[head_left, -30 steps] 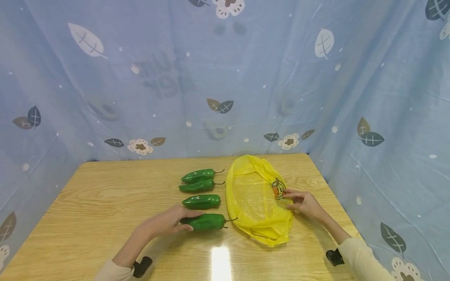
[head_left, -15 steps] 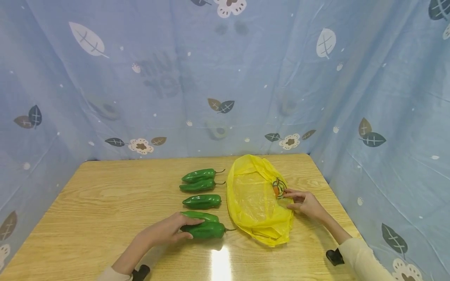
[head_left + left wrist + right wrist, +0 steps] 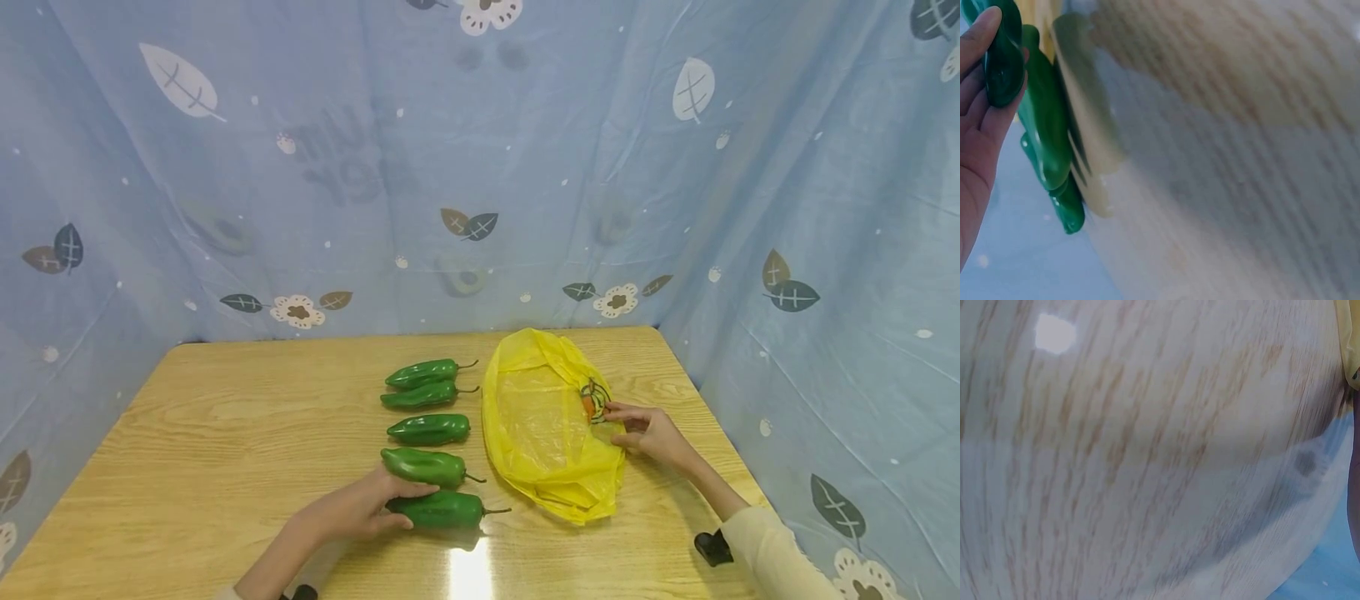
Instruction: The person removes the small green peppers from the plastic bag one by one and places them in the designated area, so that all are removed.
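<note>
My left hand grips a long green chili pepper by its pointed end, with its thin stem pointing right. In the left wrist view, the thumb and fingers close around this pepper. Just beyond it, a second green pepper lies partly behind the hand. My right hand pinches the right side of a crumpled yellow plastic bag, close to a small orange and green print. Only a sliver of the bag enters the right wrist view.
Three more green peppers, including the middle one, lie in a column left of the bag. The wooden table runs back to a blue patterned curtain, which also closes both sides.
My left hand has drawn its pepper toward the table's front edge, uncovering another pepper behind it. The right hand and the bag have stayed put.
</note>
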The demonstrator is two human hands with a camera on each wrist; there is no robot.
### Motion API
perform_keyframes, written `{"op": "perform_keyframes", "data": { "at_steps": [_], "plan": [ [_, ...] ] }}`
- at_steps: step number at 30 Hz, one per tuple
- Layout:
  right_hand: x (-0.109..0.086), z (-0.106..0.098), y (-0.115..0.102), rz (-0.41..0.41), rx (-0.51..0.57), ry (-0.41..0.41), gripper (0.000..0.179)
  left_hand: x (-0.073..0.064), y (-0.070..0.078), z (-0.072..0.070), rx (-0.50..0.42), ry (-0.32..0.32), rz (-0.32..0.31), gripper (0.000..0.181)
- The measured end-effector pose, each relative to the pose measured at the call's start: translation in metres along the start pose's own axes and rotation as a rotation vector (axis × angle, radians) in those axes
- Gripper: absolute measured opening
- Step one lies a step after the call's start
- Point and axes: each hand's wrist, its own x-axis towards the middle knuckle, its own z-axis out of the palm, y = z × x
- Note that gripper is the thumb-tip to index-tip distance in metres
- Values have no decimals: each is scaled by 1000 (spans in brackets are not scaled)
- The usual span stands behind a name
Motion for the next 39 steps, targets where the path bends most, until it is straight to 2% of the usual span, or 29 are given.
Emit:
{"op": "perform_keyframes", "data": {
  "at_steps": [10,15,22,26,31,35,39],
  "plan": [
    [-2,1,2,15,8,0,36,-2,-5,8,-57,3,17,52],
    [-2,2,1,12,15,-2,37,-6,-7,9,-85,-25,-9,51],
    [-2,2,2,5,18,-3,36,-11,-13,10,-202,-62,-9,51],
    [-1,2,2,1,15,0,36,-12,-18,13,-287,-68,2,54],
    [-1,2,2,-2,22,-4,36,-12,-23,16,-348,-61,4,57],
    [-1,2,3,-8,30,-8,37,-12,-24,17,-378,-47,-32,59],
    [0,1,2,-34,37,-31,39,-13,-22,14,-396,-28,-102,61]
  ]
}}
